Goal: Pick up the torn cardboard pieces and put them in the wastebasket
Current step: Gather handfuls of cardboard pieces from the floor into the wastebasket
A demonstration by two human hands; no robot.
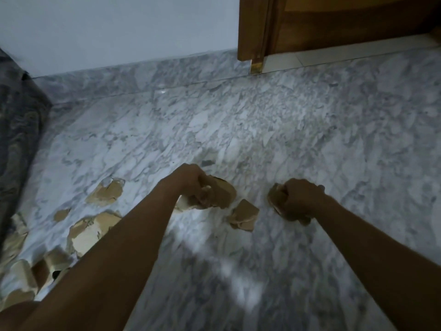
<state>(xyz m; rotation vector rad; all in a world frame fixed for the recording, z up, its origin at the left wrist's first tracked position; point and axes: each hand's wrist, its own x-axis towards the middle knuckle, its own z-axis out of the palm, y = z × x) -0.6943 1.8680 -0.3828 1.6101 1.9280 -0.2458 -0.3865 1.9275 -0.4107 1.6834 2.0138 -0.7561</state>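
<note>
Both arms stretched out low over the marble floor (262, 120), left hand (191, 181) and right hand (299, 198) each clenched round torn cardboard pieces (223, 193). More ragged tan scraps (90, 231) lie near left.

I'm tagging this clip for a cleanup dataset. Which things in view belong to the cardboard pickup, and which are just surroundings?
Part of the job:
- left hand, closed on a cardboard piece
- right hand, closed on another piece
- loose piece between the hands
- scattered pieces at left

Just there:
- marble floor
- wooden door
- patterned fabric

No wastebasket is in view.
</note>
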